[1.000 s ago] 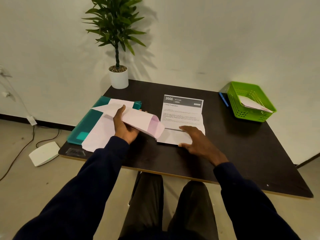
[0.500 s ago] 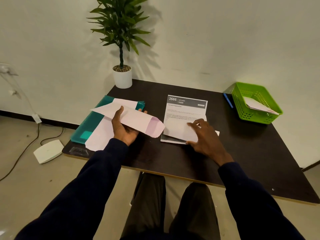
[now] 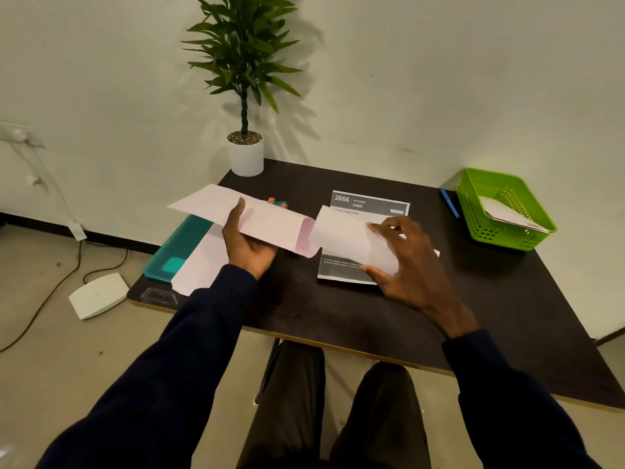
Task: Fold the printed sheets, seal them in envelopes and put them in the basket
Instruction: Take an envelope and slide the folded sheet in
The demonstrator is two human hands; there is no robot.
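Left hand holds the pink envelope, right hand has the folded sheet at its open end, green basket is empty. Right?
Not quite. The head view shows the green basket already holding an envelope. The rest stands: the left hand grips the pink envelope, the right hand the folded sheet.

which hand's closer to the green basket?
Right. The right hand, holding the folded sheet, is left of the basket; the left hand, holding the envelope, is farther left.

One wide-angle view, worn on the person's head, looks forward and down at the desk (image 3: 338, 319) from close above its near edge. The left hand (image 3: 248, 245) and right hand (image 3: 409, 269) sit mid-frame over the desk; wall (image 3: 439, 79) behind it, floor (image 3: 50, 367) to its left.
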